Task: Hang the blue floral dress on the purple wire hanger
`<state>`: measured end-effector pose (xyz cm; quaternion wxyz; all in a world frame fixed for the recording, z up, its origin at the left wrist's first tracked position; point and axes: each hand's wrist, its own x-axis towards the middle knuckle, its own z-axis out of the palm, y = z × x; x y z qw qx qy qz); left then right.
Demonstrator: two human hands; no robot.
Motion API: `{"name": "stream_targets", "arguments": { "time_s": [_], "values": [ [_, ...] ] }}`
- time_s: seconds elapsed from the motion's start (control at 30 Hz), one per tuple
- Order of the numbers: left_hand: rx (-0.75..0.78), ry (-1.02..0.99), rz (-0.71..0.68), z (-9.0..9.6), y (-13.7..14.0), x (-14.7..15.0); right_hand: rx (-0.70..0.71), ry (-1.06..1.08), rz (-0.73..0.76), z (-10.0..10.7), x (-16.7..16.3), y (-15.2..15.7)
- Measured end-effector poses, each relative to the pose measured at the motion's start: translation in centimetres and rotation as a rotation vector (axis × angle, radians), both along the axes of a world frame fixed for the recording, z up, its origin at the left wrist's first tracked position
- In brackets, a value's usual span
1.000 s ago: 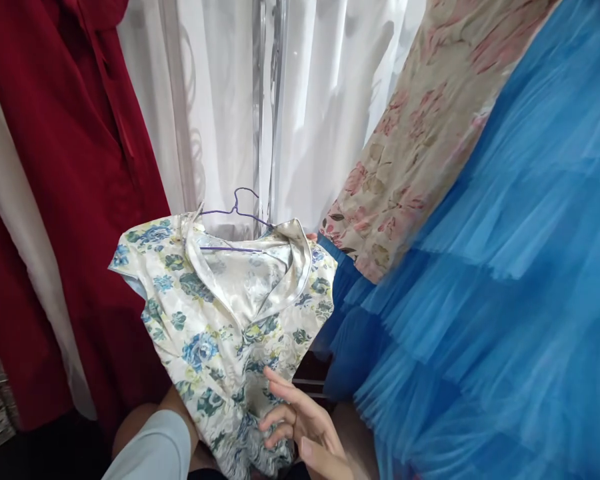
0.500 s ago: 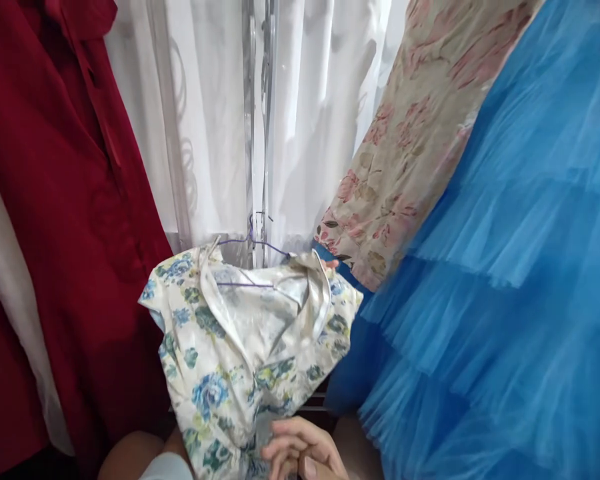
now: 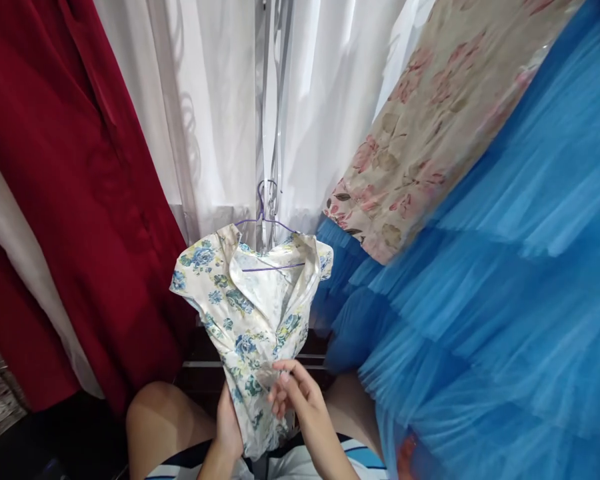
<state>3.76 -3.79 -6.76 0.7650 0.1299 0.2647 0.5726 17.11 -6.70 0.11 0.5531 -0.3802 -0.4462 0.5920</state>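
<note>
A white floral garment (image 3: 250,313) with blue and green flowers, cap sleeves and an open neckline hangs on a purple wire hanger (image 3: 261,210). Its lower part narrows and bunches over my lap, so its full length is hidden. My left hand (image 3: 229,423) grips the garment's left edge low down, with its fingers behind the cloth. In front of the garment, my right hand (image 3: 300,393) has bent fingers, thumb and index close together. Beside those fingertips is a small translucent patch (image 3: 267,375), too unclear to name.
Red cloth (image 3: 95,200) hangs at the left. Behind the hanger are white curtains (image 3: 220,120) and a thin metal pole (image 3: 271,100). To the right hang a beige fabric with pink flowers (image 3: 405,160) and a tiered blue tulle skirt (image 3: 500,300). My bare knees (image 3: 165,413) flank the garment.
The hanger hook sits higher and the garment is seen more upright and narrower. My left hand has come into view on its left edge. My right hand shows higher up in the picture.
</note>
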Motion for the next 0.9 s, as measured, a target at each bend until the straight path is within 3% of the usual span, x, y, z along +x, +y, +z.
{"name": "stream_targets", "arguments": {
  "time_s": [0.13,0.23,0.33,0.6,0.73,0.8,0.9],
  "values": [
    [-0.069,0.231,0.031,-0.4,-0.8,-0.6,0.053,-0.212,-0.211,0.1,0.1,3.2],
    [-0.059,0.391,0.047,-0.1,-1.5,-0.4,0.144,-0.450,-0.185,0.5,0.1,5.1],
    [-0.058,0.387,0.058,0.2,-1.9,-0.3,0.225,-0.608,-0.190,0.7,-0.3,5.3],
    [0.014,0.462,0.083,1.4,-2.2,0.4,0.174,-0.717,-0.195,1.0,0.1,4.0],
    [0.022,0.432,0.089,0.3,-1.9,0.8,0.163,-0.684,-0.130,1.0,0.7,4.2],
    [-0.018,0.428,0.184,-0.7,-1.2,0.6,0.143,-0.619,-0.119,1.0,0.8,4.1],
    [-0.022,0.547,0.547,-1.3,0.1,0.3,0.159,-0.570,-0.140,1.1,0.7,3.5]
  ]
}}
